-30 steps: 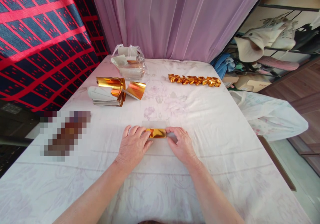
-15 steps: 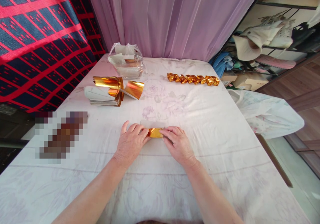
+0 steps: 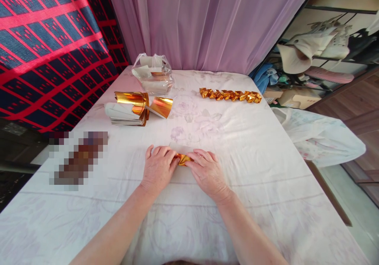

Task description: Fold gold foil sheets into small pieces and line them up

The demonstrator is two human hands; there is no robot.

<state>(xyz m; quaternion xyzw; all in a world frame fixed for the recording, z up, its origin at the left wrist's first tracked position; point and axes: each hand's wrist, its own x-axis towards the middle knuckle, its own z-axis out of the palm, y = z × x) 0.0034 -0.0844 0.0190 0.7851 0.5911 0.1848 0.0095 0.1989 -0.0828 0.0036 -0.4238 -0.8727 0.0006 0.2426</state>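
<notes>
My left hand and right hand pinch the gold paper, seemingly mid-fold; creasing needs firm pressure.

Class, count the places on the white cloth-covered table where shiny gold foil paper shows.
3: a small folded gold foil piece pinched between left hand and right hand; curled sheets on the paper stack far left; a folded row far right. More may be hidden.

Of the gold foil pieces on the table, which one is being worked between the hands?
The small folded gold piece at the near centre, pinched between the left hand and right hand. The curled gold sheets and the folded row lie untouched farther back.
</notes>
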